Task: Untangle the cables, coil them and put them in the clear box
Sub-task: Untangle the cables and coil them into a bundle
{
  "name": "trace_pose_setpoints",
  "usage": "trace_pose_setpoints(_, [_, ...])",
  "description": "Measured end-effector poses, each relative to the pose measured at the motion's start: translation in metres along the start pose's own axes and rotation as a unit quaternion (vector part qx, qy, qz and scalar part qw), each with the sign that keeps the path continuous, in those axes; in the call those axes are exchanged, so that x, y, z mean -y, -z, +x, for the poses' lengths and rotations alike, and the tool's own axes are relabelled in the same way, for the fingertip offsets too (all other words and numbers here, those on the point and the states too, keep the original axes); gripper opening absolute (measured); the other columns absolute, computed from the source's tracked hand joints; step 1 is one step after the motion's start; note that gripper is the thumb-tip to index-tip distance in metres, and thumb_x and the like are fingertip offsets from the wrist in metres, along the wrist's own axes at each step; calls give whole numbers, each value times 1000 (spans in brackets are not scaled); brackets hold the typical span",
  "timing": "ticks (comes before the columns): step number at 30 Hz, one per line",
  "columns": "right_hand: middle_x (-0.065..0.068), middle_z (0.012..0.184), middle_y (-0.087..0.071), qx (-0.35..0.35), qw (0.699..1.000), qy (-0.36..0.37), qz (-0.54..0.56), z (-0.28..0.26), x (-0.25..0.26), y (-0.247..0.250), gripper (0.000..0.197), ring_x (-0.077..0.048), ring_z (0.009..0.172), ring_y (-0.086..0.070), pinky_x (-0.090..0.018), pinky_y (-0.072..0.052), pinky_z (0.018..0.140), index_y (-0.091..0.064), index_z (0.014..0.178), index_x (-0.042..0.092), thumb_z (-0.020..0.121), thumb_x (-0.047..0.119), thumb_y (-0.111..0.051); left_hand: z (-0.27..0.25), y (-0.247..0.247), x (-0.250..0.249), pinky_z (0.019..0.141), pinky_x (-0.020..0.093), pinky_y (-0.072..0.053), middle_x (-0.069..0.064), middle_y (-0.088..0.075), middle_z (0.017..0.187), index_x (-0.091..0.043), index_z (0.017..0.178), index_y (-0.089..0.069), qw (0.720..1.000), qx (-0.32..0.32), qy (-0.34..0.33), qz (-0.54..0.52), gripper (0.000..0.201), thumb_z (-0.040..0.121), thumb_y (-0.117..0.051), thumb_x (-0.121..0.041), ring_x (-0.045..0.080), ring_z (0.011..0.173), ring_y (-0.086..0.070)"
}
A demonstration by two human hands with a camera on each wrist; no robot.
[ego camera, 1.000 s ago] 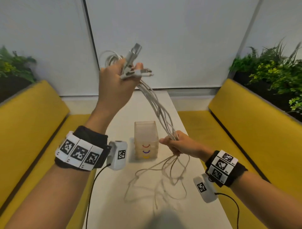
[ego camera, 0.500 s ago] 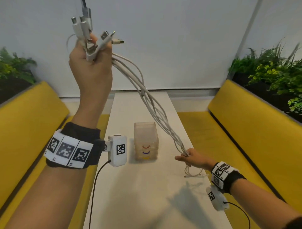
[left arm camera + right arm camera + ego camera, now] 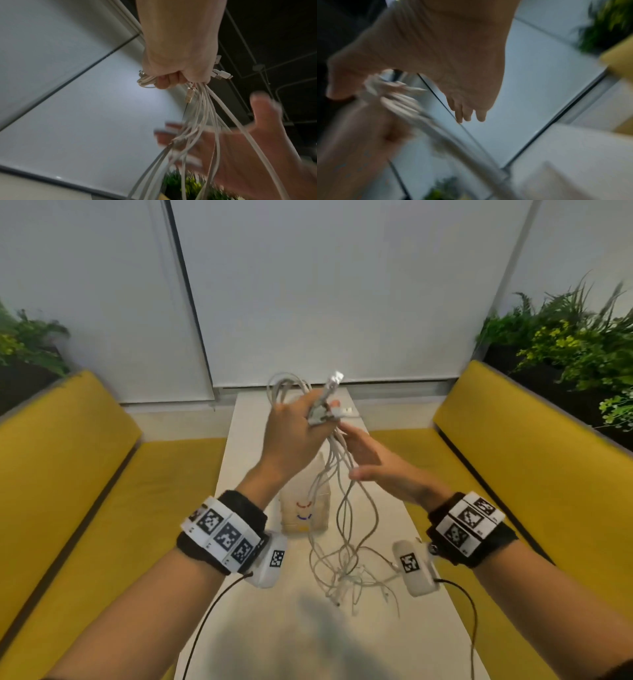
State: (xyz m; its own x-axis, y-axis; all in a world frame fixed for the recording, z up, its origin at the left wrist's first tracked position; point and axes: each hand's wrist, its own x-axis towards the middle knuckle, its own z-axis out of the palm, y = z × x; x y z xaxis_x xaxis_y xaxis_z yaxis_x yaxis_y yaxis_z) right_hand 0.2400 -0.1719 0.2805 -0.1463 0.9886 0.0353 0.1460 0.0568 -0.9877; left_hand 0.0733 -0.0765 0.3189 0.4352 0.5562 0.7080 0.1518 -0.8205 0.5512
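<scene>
Dangling white cables [image 3: 337, 508], tangled ends on table [image 3: 411, 645], left hand [image 3: 291, 436] fisted.

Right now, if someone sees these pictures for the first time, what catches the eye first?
First, the bunch of white cables that the left hand grips by their plug ends above the table, with the loose ends tangled on it. Next, the right hand beside the hanging strands, fingers straight. Behind them stands the clear box.
</scene>
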Motion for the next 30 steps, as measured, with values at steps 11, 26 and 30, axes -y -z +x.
trace_pose_setpoints(11, [1,54,-23,-17,1000,-18,9,8,-21,-29,49,-16,46,-17,-24,-20,43,-24,65,19,97,26,-61,17,28,0,47,14,-32,-14,-47,58,-19,76,-56,991,-117,52,-44,15,90,-62,-21,2,50,-44])
trace_pose_setpoints(26, [2,50,-39,-114,962,-192,-159,-21,-146,11,52,-12,44,-38,-27,-33,55,-38,55,22,88,50,-66,69,97,-30,52,39,-33,-15,-42,51,-27,70,-49,908,-360,-4,-212,27,95,-60,-24,10,52,-37])
trace_pose_setpoints(30, [-2,102,-70,-56,893,-284,-344,-29,-161,34,41,-27,104,-67,-28,-49,78,-62,99,19,76,48,-80,62,89,-31,52,28,-36,-17,-46,52,-27,72,-50,933,-308,-4,-188,26,97,-58,-21,2,52,-41])
